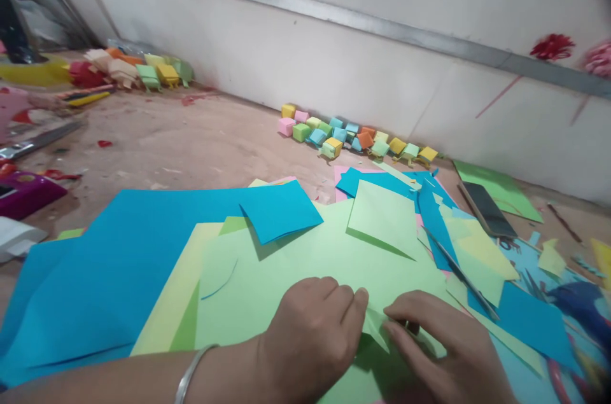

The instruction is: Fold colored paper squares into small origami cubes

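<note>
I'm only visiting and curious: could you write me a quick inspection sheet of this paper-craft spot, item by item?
Surface: brown surface, dusty, strewn with small paper scraps.
Job's things: light green sheet, one corner folded up between the hands.
Clutter: blue sheets; row of small paper cubes along the wall; dark flat card.
Fingers: left hand pinches the fold; right hand lays its fingers on it, grip unclear.
Cables: nothing seen.
Surroundings: white wall with a grey metal strip; red paper flower.
</note>
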`<move>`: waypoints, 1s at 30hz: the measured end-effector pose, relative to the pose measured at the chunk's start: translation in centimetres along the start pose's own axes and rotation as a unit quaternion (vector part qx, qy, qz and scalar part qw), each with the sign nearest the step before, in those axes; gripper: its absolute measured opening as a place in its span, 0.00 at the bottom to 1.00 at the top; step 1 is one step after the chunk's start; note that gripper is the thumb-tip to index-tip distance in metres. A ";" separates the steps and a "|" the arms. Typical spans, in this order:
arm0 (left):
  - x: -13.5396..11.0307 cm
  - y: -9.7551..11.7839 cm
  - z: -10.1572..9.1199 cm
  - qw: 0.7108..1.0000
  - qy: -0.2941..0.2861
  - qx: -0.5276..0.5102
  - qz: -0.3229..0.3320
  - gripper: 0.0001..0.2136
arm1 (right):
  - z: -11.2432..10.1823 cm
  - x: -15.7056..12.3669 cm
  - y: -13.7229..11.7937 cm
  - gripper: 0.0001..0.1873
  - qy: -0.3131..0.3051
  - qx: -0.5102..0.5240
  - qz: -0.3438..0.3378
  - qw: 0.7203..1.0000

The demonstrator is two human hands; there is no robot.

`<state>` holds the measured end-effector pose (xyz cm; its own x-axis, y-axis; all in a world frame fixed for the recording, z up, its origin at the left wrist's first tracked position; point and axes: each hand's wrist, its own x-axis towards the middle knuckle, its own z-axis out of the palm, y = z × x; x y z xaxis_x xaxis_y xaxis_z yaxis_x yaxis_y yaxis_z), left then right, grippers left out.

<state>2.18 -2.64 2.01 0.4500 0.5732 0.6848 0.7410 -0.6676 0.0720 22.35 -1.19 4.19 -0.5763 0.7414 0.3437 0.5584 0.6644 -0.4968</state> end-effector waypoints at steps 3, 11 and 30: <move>0.2 -0.2 -0.2 1.000 0.010 -0.012 0.002 0.09 | 0.1 0.1 0.0 0.06 0.009 0.010 -0.002 1.000; 0.4 -0.8 -0.6 0.999 0.021 -0.034 0.009 0.10 | 0.0 0.4 -0.1 0.09 0.053 0.031 0.010 0.998; 1.1 -0.3 -1.3 0.802 -0.243 -0.424 -0.343 0.18 | 0.3 0.4 1.2 0.08 0.068 -0.099 -0.023 0.992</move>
<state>1.80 -2.47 3.66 0.3757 0.9236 -0.0764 0.3839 -0.0801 0.9199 22.59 -0.11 3.53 -0.5253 0.7074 0.4728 0.6481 0.6927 -0.3164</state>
